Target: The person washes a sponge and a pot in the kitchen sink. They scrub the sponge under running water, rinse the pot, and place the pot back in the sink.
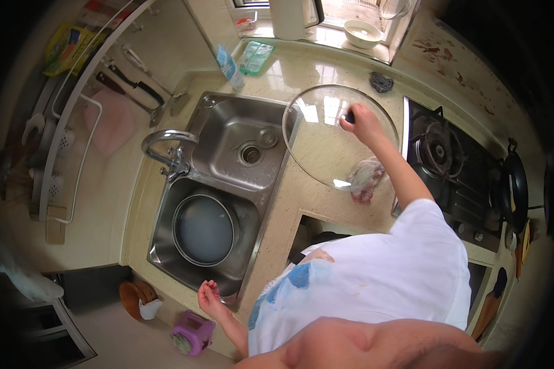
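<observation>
My right hand [365, 125] grips the black knob [349, 117] of a large round glass lid [316, 147] with a metal rim. The lid is over the counter between the sink and the stove; whether it touches the counter I cannot tell. Through its near edge shows part of a crumpled cloth [365, 179]. At the near corner of the double steel sink [277, 203], my left hand [208, 295] has loosely curled fingers and nothing visible in it. Beyond it, a round metal pot [205, 230] full of cloudy water sits in the nearer basin.
A curved faucet [173, 159] stands behind the basins. The gas stove [448, 157] is at right, with a steel wool scourer [381, 82] near its back corner. A green packet [256, 56] and a blue-white pouch [230, 67] lie by the window. Utensils [134, 87] hang at left.
</observation>
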`<state>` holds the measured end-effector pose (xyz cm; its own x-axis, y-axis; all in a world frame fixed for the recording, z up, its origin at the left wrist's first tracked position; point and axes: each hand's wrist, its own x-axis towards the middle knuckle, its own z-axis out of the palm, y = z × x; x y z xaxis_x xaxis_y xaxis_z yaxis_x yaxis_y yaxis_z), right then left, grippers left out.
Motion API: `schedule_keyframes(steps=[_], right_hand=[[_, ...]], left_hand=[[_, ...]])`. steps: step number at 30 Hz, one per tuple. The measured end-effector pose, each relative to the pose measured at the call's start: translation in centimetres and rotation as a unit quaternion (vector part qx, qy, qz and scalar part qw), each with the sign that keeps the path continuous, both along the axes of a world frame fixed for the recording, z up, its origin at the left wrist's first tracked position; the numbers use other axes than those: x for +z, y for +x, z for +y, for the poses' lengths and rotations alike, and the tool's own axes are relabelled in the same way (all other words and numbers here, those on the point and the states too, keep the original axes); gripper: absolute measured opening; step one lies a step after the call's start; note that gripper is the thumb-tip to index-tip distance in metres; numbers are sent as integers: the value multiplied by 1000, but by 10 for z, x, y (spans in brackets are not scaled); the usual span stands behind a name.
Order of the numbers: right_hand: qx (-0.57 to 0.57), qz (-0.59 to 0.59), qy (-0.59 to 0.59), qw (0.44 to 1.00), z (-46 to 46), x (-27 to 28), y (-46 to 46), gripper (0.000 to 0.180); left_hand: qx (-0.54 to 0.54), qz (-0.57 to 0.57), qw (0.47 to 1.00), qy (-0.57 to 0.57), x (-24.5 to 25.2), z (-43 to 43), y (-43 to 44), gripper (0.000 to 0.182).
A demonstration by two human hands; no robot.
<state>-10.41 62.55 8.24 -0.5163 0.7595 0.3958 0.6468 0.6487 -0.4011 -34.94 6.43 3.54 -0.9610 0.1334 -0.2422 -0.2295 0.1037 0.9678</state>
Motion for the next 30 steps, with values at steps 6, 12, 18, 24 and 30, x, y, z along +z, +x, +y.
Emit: schedule_keyframes(steps=[6, 12, 18, 24, 30], right_hand=[[7, -53, -31, 998, 84, -18, -55, 35], [6, -28, -27, 999, 120, -40, -69, 35], [63, -2, -63, 996, 134, -29, -55, 47], [-202, -150, -20, 968, 210, -22, 46, 41], [-265, -258, 23, 929, 227, -83, 115, 51]], left_hand=[[-76, 41, 996, -31, 16, 64, 2, 20], [-77, 29, 994, -66, 25, 103, 4, 21], [-94, 8, 993, -74, 25, 130, -8, 23], [-62, -9, 993, -103, 10, 108, -34, 25], [-69, -4, 982, -175, -63, 101, -105, 34]])
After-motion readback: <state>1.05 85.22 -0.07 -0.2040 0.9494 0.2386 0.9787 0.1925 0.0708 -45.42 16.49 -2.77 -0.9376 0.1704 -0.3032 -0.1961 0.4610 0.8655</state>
